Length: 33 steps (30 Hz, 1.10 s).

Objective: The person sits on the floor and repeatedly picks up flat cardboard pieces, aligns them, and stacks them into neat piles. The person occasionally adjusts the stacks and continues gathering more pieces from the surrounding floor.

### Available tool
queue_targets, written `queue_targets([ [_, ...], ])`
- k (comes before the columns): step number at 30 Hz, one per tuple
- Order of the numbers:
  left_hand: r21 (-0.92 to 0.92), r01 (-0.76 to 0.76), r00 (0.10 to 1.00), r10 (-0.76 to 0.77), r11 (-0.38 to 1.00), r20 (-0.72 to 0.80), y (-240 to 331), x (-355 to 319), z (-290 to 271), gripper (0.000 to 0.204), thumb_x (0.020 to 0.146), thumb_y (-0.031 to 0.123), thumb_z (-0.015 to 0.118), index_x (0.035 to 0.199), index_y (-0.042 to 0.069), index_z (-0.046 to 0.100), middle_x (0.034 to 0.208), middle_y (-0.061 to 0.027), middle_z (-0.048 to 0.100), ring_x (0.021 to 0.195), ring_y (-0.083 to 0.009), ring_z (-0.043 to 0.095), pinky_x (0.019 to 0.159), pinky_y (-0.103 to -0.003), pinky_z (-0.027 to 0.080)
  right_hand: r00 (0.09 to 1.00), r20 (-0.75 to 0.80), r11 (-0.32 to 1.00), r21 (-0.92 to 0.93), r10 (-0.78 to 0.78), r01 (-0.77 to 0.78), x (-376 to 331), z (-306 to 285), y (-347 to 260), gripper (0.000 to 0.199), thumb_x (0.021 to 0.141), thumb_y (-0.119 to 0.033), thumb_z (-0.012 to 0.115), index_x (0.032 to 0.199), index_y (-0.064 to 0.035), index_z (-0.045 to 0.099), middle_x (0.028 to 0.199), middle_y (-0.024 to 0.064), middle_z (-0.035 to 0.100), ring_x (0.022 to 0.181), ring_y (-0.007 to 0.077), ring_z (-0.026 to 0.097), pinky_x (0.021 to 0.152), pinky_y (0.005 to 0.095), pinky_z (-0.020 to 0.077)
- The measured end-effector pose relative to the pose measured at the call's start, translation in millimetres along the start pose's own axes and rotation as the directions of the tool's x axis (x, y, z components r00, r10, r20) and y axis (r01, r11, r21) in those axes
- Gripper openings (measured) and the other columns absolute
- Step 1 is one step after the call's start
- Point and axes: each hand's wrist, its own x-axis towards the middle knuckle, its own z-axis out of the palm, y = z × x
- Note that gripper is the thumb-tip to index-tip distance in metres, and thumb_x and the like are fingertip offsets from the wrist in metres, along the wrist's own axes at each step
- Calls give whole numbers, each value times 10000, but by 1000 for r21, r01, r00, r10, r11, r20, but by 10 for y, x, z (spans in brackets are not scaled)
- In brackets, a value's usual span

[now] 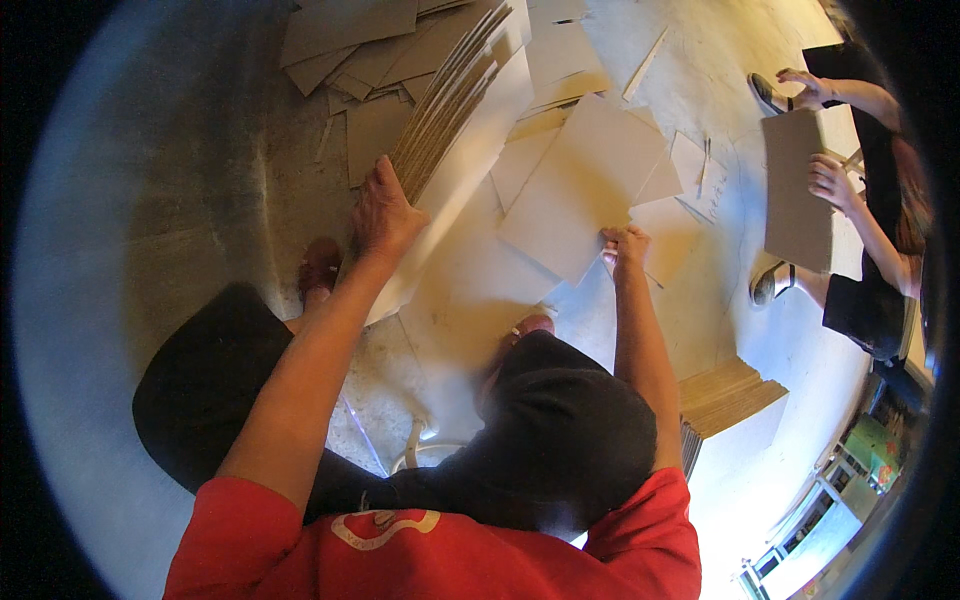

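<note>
Gripping from the head view, the left hand (pixel 385 215) has its fingers curled over the top edge of an upright stack of cardboard sheets (pixel 450 110), while the right hand (pixel 625 245) pinches the near corner of one loose cardboard sheet (pixel 580 185) lying flat beyond its fingertips. Further sheets, too many to count, litter the concrete floor (pixel 190 200); a second stack (pixel 725 395) sits beside the right forearm, and another person's two hands (pixel 830 180) hold one board (pixel 797 190).

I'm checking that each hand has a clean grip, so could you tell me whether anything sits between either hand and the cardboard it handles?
Nothing visible does. The left hand grips the upright stack of cardboard sheets directly, and the right hand pinches the corner of a single cardboard sheet.
</note>
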Motion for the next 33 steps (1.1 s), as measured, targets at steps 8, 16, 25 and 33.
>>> queue_targets([
  [8,-39,46,999,-45,998,17,-33,10,58,783,637,137,648,1307,52,251,1183,-241,451,1085,-414,482,889,-502,432,862,266,902,104,-430,418,-693,165,-690,73,702,18,544,631,25,560,584,107,583,436,154,532,395,265,436],
  [16,-82,42,995,-35,996,90,-74,70,27,800,622,152,673,1295,24,260,1212,-245,444,1115,-417,471,912,-505,425,698,-86,657,271,-711,703,-640,-433,-2079,162,710,79,563,604,-38,531,572,63,552,462,98,456,431,224,339],
  [25,-112,91,983,-71,989,167,-56,83,-95,924,620,214,705,1368,30,195,1301,-246,401,1192,-396,427,983,-481,378,910,304,920,-183,-283,347,-1107,746,-1575,82,708,-55,602,705,25,618,610,103,611,455,155,556,402,267,443],
  [33,-247,-166,980,186,955,63,48,-54,-142,1249,534,374,847,1456,82,58,1426,-249,276,1269,-419,337,1037,-516,301,665,720,979,173,-198,104,-1353,1820,-734,203,809,-57,631,956,80,600,894,159,629,770,234,656,649,342,567],
])
